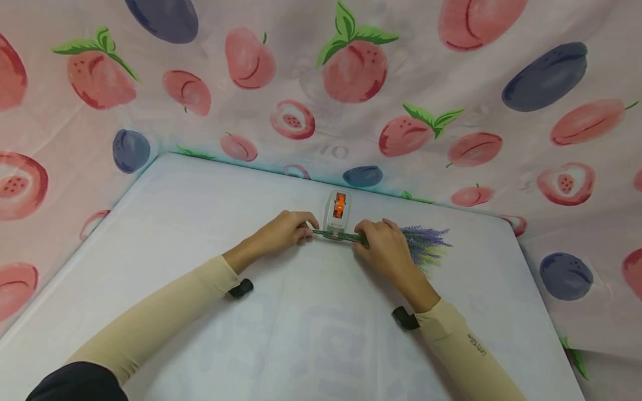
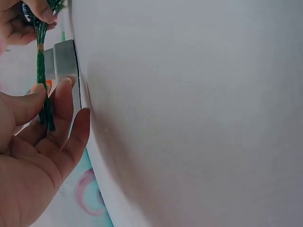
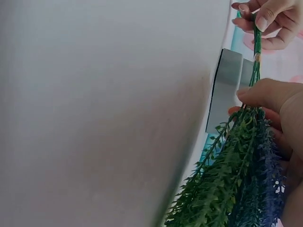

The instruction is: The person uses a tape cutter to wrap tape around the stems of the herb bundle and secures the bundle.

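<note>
A bunch of artificial lavender (image 1: 425, 240), with purple and yellow-green sprigs, lies crosswise over the table. My left hand (image 1: 287, 231) pinches the lower ends of its green stems (image 2: 41, 71) between thumb and fingers. Higher up, just below the sprigs, my right hand (image 1: 387, 248) grips the bunch. Between the hands, a narrow tan band (image 3: 257, 57) shows round the stems. Right behind the stems stands a clear tape dispenser (image 1: 329, 214) with an orange reel (image 1: 340, 205). In the head view the stems pass across its front end; whether they touch it I cannot tell.
The white-covered table (image 1: 210, 334) ends at a fruit-print cloth (image 1: 306, 72), which hangs behind it and along both sides. Small black wrist devices (image 1: 242, 288) sit beneath both forearms, close to the table surface.
</note>
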Available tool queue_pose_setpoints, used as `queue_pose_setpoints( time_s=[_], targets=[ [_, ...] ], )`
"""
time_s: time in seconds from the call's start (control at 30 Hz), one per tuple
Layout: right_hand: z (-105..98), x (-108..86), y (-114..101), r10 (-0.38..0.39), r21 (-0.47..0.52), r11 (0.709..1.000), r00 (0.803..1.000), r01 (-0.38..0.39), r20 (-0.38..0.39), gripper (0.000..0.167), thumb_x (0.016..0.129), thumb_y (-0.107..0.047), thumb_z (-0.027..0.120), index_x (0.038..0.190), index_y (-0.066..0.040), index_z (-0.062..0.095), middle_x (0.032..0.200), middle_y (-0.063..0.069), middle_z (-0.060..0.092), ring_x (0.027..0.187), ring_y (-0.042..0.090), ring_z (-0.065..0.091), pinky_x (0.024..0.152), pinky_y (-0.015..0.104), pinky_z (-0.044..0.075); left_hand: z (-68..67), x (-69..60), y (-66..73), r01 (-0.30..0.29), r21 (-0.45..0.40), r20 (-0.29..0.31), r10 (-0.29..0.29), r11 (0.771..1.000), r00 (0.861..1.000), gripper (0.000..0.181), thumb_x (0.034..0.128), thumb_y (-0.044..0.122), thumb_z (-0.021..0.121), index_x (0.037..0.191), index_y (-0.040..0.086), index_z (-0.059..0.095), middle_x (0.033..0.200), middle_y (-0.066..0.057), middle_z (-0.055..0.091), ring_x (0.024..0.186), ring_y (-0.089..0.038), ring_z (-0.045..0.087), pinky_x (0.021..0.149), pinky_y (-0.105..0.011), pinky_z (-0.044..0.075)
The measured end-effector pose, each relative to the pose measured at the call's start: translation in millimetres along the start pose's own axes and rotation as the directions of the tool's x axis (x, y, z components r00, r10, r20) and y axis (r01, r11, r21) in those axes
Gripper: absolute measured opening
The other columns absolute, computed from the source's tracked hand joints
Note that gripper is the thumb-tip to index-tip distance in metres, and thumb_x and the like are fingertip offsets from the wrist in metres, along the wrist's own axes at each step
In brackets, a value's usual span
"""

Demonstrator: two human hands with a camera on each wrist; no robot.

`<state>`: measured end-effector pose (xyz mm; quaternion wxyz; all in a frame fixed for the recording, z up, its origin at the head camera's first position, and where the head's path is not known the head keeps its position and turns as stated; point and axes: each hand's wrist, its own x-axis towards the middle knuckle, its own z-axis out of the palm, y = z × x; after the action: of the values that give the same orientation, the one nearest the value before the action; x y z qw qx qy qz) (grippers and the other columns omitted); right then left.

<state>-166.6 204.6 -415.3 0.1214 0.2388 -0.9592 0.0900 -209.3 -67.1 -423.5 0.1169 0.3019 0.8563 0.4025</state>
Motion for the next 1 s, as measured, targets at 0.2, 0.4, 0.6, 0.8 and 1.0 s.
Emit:
queue_pose_setpoints(
  time_s=[0.2,0.4,0.6,0.8,1.0],
  targets=[
    [1.9,0.3,4.1,-0.047,-0.017,0.999,0.999,0.047,-0.019,0.023,0.087,-0.019,0.082,0.106,-0.01,0.074,0.099,0.006,0.075,0.092,0.028,0.071,0.11,0.057,0.041,-2.0,2.7,-1.0,0.038,-0.023,-0.018,-0.039,0.999,0.999,0.014,0.1017,0.008,0.062,0.111,0.005,0.072,0.096,-0.011,0.075,0.08,-0.022,0.068,0.07,-0.027,0.055],
    [2.4,2.4,6.0,-0.068,-0.031,0.997,0.997,0.067,-0.025,0.019,0.091,-0.021,0.078,0.106,-0.01,0.075,0.103,0.006,0.074,0.097,0.026,0.071,0.109,0.058,0.041,-2.7,6.6,-1.5,0.062,-0.048,-0.043,-0.064,0.997,0.997,0.016,0.1013,0.008,0.062,0.109,0.001,0.075,0.102,-0.013,0.074,0.078,-0.021,0.066,0.069,-0.026,0.055],
    [0.8,4.5,6.4,-0.049,-0.016,0.999,0.999,0.049,0.002,0.018,0.092,-0.021,0.077,0.107,-0.011,0.075,0.103,0.006,0.075,0.1,0.026,0.071,0.108,0.058,0.042,-3.4,9.0,0.2,0.077,-0.046,-0.053,-0.079,0.996,0.995,0.016,0.1013,0.007,0.062,0.108,0.001,0.075,0.101,-0.013,0.073,0.078,-0.019,0.065,0.069,-0.025,0.054],
    [-0.5,5.7,8.2,-0.032,0.036,0.999,0.999,0.031,0.043,0.019,0.094,-0.02,0.075,0.11,-0.01,0.075,0.106,0.006,0.075,0.103,0.027,0.07,0.108,0.057,0.043,-4.5,8.8,1.4,0.087,-0.06,-0.048,-0.09,0.994,0.995,0.016,0.1016,0.006,0.061,0.109,0.0,0.074,0.1,-0.014,0.073,0.08,-0.021,0.067,0.069,-0.025,0.055],
    [0.8,8.7,12.4,-0.035,0.084,0.996,0.997,0.029,0.075,0.018,0.095,-0.018,0.073,0.111,-0.01,0.075,0.106,0.006,0.075,0.104,0.026,0.07,0.108,0.053,0.044,-4.4,9.8,1.0,0.08,-0.074,-0.049,-0.084,0.994,0.995,0.016,0.101,0.005,0.062,0.109,-0.001,0.074,0.098,-0.015,0.073,0.078,-0.02,0.069,0.069,-0.025,0.057]
  ],
)
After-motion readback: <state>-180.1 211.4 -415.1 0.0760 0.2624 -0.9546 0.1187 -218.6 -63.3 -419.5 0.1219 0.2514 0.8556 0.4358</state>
